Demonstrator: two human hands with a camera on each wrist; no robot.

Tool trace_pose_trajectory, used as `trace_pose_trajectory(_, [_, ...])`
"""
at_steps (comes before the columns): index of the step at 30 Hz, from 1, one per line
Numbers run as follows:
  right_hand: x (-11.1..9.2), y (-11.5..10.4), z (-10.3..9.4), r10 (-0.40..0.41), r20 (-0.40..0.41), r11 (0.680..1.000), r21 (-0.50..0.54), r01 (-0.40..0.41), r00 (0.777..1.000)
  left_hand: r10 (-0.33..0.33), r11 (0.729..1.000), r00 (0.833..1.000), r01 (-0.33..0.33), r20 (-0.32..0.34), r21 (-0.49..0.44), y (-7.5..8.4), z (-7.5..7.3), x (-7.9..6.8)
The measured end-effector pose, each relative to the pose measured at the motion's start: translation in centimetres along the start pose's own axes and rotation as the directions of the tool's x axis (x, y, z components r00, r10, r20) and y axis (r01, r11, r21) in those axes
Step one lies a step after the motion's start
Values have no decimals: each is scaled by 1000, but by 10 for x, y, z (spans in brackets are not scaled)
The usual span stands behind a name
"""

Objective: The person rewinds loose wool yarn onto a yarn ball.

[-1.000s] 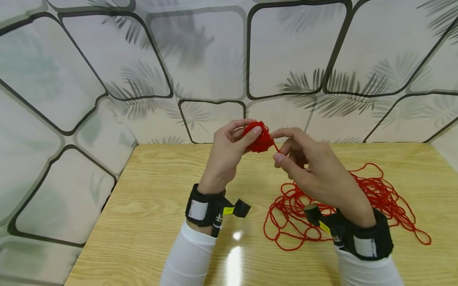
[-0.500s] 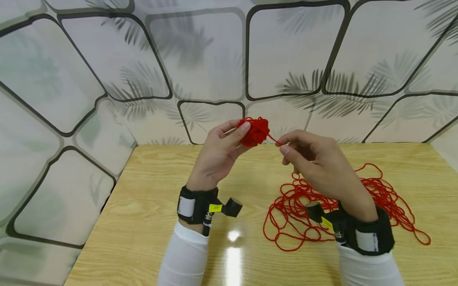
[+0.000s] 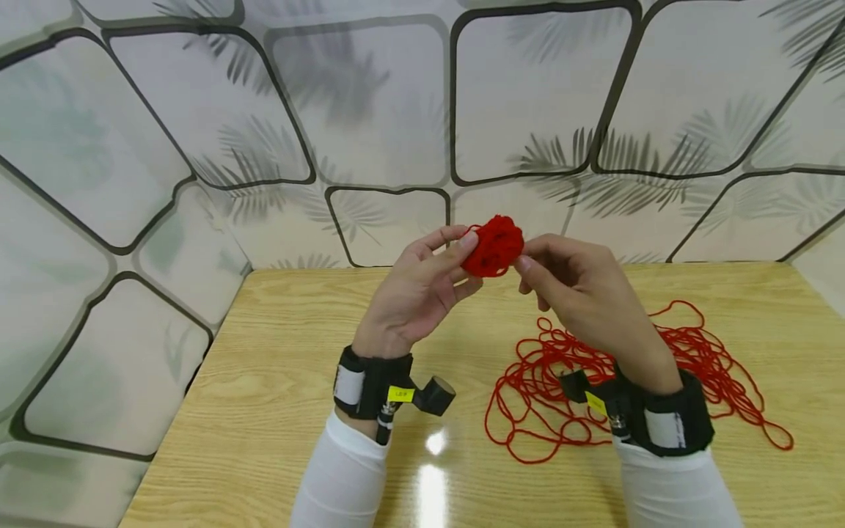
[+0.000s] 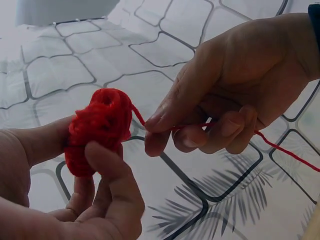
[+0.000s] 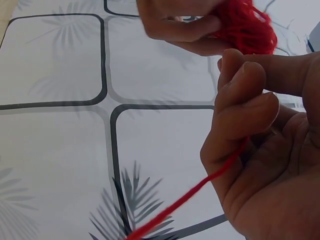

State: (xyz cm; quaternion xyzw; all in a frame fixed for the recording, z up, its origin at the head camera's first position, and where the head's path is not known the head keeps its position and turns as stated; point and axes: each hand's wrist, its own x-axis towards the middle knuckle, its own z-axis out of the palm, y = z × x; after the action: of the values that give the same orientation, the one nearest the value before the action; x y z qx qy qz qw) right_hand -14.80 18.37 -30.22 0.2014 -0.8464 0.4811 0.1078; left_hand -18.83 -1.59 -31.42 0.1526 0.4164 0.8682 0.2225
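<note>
A small ball of red yarn (image 3: 496, 247) is held up above the far side of the table. My left hand (image 3: 416, 290) grips it between thumb and fingers. Close to the ball's right side, my right hand (image 3: 584, 293) pinches the strand of yarn (image 4: 138, 116) between thumb and index finger. In the left wrist view a short, taut length runs from the ball to that pinch, then on through the curled fingers and out to the right. The right wrist view shows the same strand (image 5: 187, 194) leaving the hand downward.
A loose, tangled heap of red yarn (image 3: 548, 389) spreads over the right half of the wooden table (image 3: 264, 381), partly behind the right forearm. A patterned wall covering (image 3: 389, 103) stands just past the table's far edge. Both wrists wear black camera straps (image 3: 376, 385).
The left hand has shifted about with the yarn ball, first left, then back right, and the ball has turned. Its gap to the right hand widened, then closed. The heap has stayed put.
</note>
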Motion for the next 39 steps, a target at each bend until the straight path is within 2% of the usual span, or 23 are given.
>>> trace_pose_trajectory(6, [2, 6, -1, -34, -22, 998, 47, 35, 999, -22, 1000, 991, 25, 129, -15, 1, 3, -2])
trace_pose_trajectory(11, [4, 9, 0, -75, -14, 995, 71, 76, 997, -36, 999, 984, 37, 176, -3, -1, 5, -2])
trace_pose_trajectory(18, [5, 12, 3, -81, -7, 995, 53, 81, 997, -21, 998, 990, 11, 142, 68, 0, 7, -4])
trace_pose_trajectory(25, [5, 15, 5, -97, 18, 995, 22, 97, 995, -3, 991, 989, -18, 150, 135, -1, 9, -4])
trace_pose_trajectory(32, [6, 16, 6, -25, 45, 1000, -16, 26, 999, 26, 985, 997, -37, 71, 171, -1, 12, -5])
trace_pose_trajectory(36, [7, 17, 7, -22, 63, 999, -26, 23, 998, 48, 974, 999, -48, 5, 223, -1, 11, -5])
trace_pose_trajectory(39, [6, 18, 7, -24, 77, 999, -28, 26, 997, 71, 975, 997, -65, -17, 213, 0, 11, -5])
